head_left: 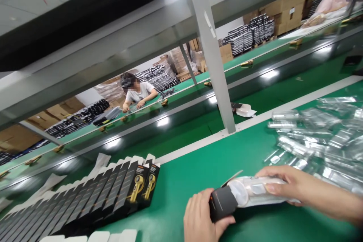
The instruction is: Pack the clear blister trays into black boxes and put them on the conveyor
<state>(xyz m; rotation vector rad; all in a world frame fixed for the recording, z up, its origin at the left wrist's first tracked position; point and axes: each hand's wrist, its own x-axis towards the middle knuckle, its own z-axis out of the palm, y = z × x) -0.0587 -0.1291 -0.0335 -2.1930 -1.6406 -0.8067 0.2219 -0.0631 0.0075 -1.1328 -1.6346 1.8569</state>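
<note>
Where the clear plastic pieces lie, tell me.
In the head view, the clear plastic pieces lie at right on the green tabletop, just beyond the right hand.

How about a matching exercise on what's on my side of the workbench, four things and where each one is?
Things:
1. wrapped item
2. black box next to it
3. clear plastic pieces
4. row of black boxes

Places:
A. heaped on the right of the green surface
B. in the left hand
C. lined up on the left
D. in the right hand

Pairs: 1-D, 2-B, 3-A, 4-C
</note>
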